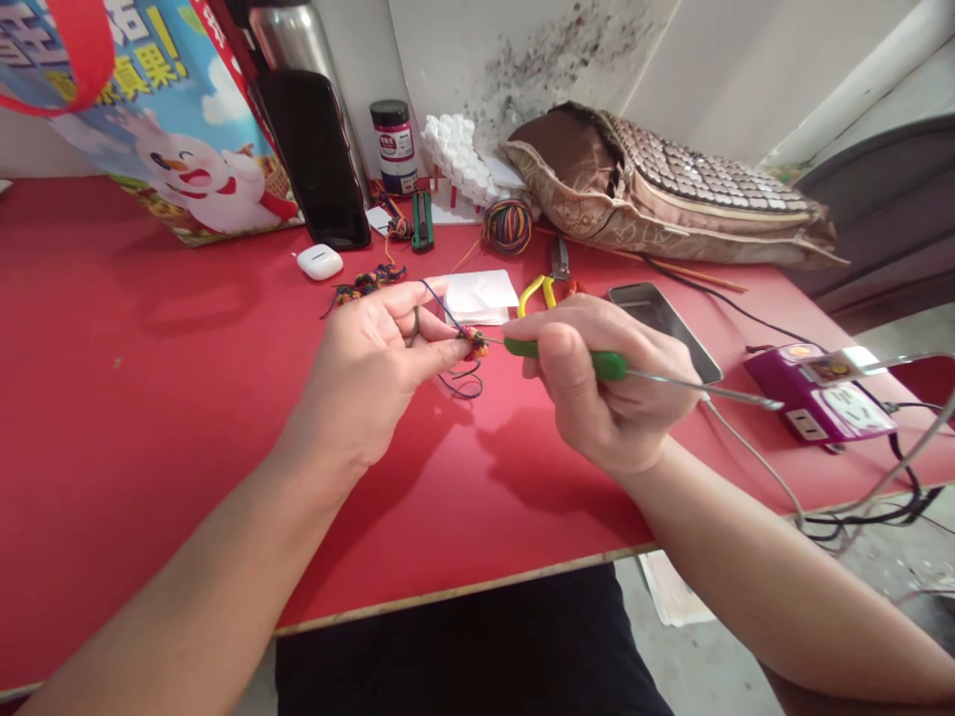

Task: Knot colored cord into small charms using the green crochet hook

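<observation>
One small crocheted piece (475,343), multicoloured, pinched between thumb and fingers of the left hand (365,353), held above the red table (149,418) about midway between its near and far edges. One green-handled crochet hook (608,365), fingers and thumb of the right hand (616,383) closed round it; tip meets the piece's right side, whether inside a stitch too small to tell. Handling, as judged: pinch close to the stitch, keep the dark blue strand (442,306) lightly taut, turn the hook's mouth down before drawing through, lest it split the yarn. Loose yarn tail (467,388) curls beneath; best kept clear of the tip. Counts outward: a second crocheted piece (365,283), just beyond the left hand; one white paper (481,295) behind the work; one pair of yellow-handled pliers (559,261) beyond the right hand; one white earbud case (319,262), leftward. Nearer the far edge: one yarn ball (507,227), one smaller yarn tangle (399,228), one green box cutter (422,222) between them. Along that edge: one shopping bag (186,129) to the left, one upright black phone (313,159), one steel bottle (294,35), one dark-lidded jar (394,149). By the right edge: one purple power adapter (813,393).
</observation>
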Demonstrator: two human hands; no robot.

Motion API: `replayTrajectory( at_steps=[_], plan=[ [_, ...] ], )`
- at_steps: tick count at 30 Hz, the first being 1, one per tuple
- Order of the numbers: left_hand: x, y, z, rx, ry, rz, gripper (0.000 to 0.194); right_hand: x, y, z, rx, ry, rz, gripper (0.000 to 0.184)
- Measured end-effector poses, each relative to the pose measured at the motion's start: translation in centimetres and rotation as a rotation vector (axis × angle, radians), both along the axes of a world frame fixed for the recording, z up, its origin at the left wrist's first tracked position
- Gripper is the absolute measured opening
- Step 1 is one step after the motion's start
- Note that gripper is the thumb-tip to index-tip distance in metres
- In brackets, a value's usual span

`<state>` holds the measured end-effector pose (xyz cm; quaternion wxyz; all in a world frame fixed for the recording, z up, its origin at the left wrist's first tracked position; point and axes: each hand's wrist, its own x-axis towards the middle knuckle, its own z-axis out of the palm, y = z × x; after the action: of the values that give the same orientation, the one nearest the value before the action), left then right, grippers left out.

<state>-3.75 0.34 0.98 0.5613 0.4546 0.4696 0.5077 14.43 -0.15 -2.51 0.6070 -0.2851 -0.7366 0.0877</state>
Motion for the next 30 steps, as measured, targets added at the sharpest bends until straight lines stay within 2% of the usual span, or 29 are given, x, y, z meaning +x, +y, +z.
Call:
replayTrajectory(
  at_steps=[2,7,10,15,21,24,30],
  plan=[
    [-0.3,0.3,0.1,-0.031,-0.052,0.008,0.041,0.4,0.7,-0.3,0.113,-0.102,0.088,0.014],
    [-0.8,1.0,0.5,-0.192,-0.176,0.117,0.043,0.8,1.8,-1.2,0.208,-0.265,0.167,0.028],
    [-0.9,1.2,0.7,-0.252,-0.207,0.132,0.041,0.4,1.9,-1.7,0.284,-0.379,0.093,0.031],
    [-0.9,1.1,0.8,-0.217,-0.213,0.107,0.043,-0.6,1.6,-2.3,0.455,-0.482,-0.157,0.03],
    [-0.5,0.9,0.7,-0.139,-0.22,0.159,0.044,-1.4,0.8,-2.4,0.444,-0.563,-0.328,0.032],
    [-0.5,0.8,0.6,-0.131,-0.212,0.174,0.042,-1.5,0.7,-2.6,0.408,-0.571,-0.318,0.037],
    [-0.5,1.0,0.5,-0.203,-0.216,0.124,0.043,-1.1,1.0,-2.9,0.424,-0.593,-0.236,0.042]
  ],
)
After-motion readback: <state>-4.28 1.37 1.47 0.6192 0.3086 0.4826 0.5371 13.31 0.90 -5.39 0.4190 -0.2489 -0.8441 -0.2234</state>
